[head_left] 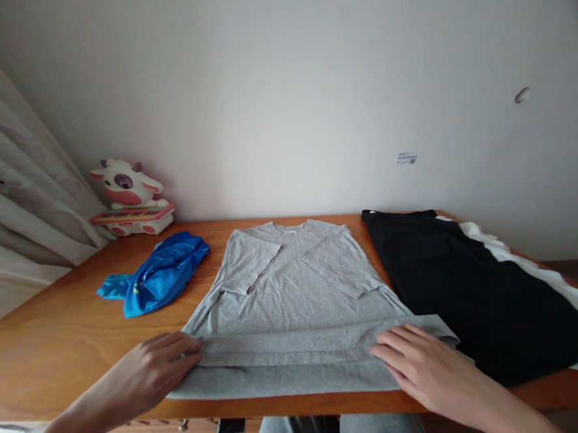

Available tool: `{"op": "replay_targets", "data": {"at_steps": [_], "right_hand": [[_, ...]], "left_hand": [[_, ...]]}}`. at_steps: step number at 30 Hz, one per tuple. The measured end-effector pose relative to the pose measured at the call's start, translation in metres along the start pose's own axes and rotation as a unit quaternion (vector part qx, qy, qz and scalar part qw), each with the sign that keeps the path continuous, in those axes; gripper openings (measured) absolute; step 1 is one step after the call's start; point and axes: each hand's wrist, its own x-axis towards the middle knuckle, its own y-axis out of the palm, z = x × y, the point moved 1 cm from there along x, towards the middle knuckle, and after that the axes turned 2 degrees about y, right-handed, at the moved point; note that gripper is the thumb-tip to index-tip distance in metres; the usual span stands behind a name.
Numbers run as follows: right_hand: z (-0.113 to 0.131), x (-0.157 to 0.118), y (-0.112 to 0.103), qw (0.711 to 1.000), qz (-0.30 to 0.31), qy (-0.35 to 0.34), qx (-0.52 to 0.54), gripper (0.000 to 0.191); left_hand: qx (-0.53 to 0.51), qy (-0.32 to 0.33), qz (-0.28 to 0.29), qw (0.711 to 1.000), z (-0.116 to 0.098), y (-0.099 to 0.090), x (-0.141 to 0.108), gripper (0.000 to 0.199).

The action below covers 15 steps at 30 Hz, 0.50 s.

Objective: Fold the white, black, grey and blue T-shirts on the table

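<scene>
Tabletop (65,331) meets wall (287,105); left hand (163,364) and right hand (418,359) touch grey shirt (294,294), grip closure unclear.

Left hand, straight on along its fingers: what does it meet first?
The folded bottom of the grey T-shirt. The left hand points across it, fingertips apparently at its edge; depth is unclear, so skimming just above it is possible.
</scene>
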Motion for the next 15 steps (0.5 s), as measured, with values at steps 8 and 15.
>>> {"op": "replay_targets", "data": {"at_steps": [8,15], "right_hand": [[-0.052,-0.043,-0.017,0.996,0.028,0.077,-0.026,0.019],[-0.065,-0.054,-0.02,0.99,0.0,0.045,-0.133,0.027]], "left_hand": [[-0.032,-0.046,0.047,0.997,0.012,-0.002,-0.013,0.038],[-0.035,-0.024,0.072,0.997,0.012,-0.011,-0.005,0.032]]}}
